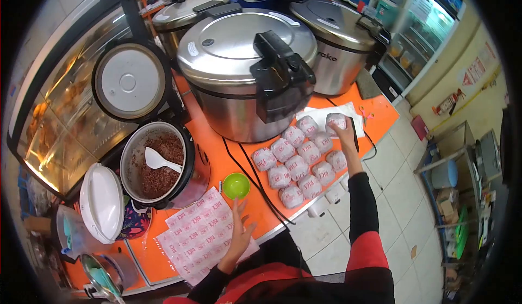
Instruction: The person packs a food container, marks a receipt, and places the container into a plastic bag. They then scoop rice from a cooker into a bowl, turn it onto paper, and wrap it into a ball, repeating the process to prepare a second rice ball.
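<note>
My right hand [346, 136] grips a paper-wrapped rice ball [336, 120] at the far right end of the group. Several more wrapped rice balls [297, 167], printed in red, sit in rows on the orange table [217, 154]. With fingers apart and nothing held, my left hand [238, 236] is over the right edge of the stacked printed wrapping paper [198, 236]. Just beyond its fingertips stands a small green bowl [236, 186]. To the left, an open rice cooker [154, 165] contains dark reddish-brown rice [157, 176] and a white rice paddle [162, 161].
Large steel rice cookers [239, 81] stand along the back. Black cables [253, 182] run across the table beside the rice balls. A white-lidded container [102, 202] and a glass display case [70, 97] are at left. Scissors [366, 115] lie near the far right corner.
</note>
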